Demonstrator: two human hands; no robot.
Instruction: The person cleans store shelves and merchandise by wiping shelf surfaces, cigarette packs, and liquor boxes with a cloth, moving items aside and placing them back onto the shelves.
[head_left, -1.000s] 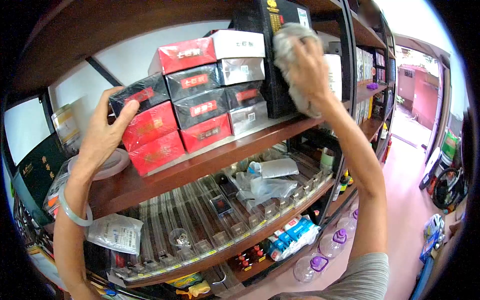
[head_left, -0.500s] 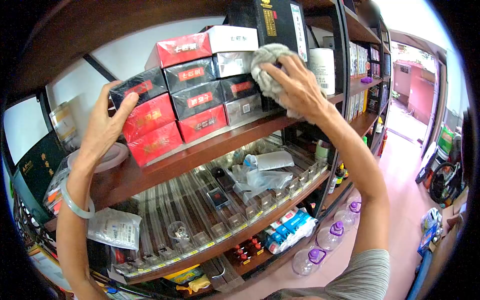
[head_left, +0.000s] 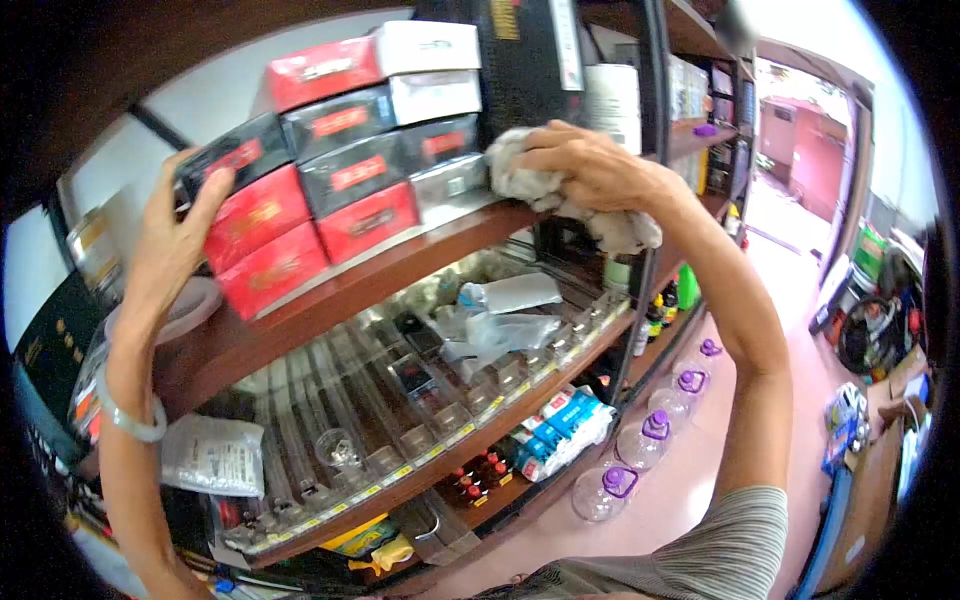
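At the shelf (head_left: 390, 268) edge, the right grip (head_left: 605, 172) clasps the cloth (head_left: 522, 178), probably light, limp, best bunched mid-fold; the left grip (head_left: 170, 240) clasps the black box (head_left: 262, 146), seemingly light, slick, crushable, best held gently by its end.

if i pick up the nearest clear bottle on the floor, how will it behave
The clear bottle likely feels light, since pink floor shows through it. Its plastic-looking wall may flex if squeezed, but the purple handle should give a steadier grip.

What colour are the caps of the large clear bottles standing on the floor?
Purple; the caps show best in the head view.
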